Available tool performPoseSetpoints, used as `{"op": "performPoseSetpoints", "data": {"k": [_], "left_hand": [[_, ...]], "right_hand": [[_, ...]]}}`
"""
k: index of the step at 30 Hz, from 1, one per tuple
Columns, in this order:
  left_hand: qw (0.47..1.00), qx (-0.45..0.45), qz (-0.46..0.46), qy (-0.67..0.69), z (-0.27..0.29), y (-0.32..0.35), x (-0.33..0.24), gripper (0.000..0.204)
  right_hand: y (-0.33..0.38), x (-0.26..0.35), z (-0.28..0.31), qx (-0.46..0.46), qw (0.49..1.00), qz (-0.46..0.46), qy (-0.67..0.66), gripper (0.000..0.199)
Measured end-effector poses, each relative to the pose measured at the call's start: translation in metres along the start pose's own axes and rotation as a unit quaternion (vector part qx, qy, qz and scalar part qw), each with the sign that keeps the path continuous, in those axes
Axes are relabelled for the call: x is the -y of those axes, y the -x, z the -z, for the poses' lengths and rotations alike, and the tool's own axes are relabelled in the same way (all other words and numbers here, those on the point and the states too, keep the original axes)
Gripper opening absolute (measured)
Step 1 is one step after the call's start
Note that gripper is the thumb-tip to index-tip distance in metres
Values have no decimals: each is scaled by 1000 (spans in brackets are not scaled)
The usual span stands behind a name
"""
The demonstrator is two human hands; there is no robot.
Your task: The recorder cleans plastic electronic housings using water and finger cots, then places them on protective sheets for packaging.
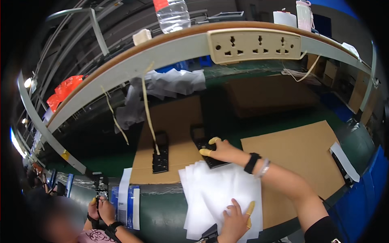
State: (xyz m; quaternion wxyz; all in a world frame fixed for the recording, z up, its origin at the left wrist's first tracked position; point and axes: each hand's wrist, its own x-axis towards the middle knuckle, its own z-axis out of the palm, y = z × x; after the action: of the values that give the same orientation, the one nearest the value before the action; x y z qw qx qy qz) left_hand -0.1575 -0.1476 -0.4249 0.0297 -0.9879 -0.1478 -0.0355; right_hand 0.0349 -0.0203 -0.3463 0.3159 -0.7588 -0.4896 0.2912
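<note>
Fingers of the right hand [221, 150], two of them capped in yellow finger cots, curl down onto a black rectangular part [206, 150] and press its near end, just at the far edge of a stack of white sheets [219, 198]. Whether they pinch it or only rest on it cannot be told. The left hand [235, 220] lies flat on the near part of the stack, fingers spread apart, one yellow-capped finger pointing up.

Largest in view is the dark green conveyor belt [259, 125], crossing from left to right. On it lie brown cardboard sheets [300, 150], one under the right forearm, another under a second black part [160, 156] to the left. Above runs a curved grey rail [162, 54] carrying a beige socket strip [254, 44], with a clear plastic bottle [173, 15] on the shelf behind. Lower left, another person's hands [101, 208] hold a small dark object.
</note>
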Motion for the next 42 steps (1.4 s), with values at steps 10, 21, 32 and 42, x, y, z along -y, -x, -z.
{"op": "performPoseSetpoints", "data": {"k": [10, 21, 32, 42], "left_hand": [[998, -35, -1, 55, -2, 2, -5, 63], [998, -67, 5, 1, -8, -1, 1, 59], [998, -35, 34, 50, -4, 2, 1, 61], [993, -89, 4, 83, 5, -5, 8, 48]], "right_hand": [[-13, 22, 6, 167, 938, 60, -299, 66], [255, -223, 239, -174, 877, -238, 380, 95], [342, -310, 234, -200, 894, -329, 230, 97], [265, -132, 147, -109, 878, -42, -464, 53]]}}
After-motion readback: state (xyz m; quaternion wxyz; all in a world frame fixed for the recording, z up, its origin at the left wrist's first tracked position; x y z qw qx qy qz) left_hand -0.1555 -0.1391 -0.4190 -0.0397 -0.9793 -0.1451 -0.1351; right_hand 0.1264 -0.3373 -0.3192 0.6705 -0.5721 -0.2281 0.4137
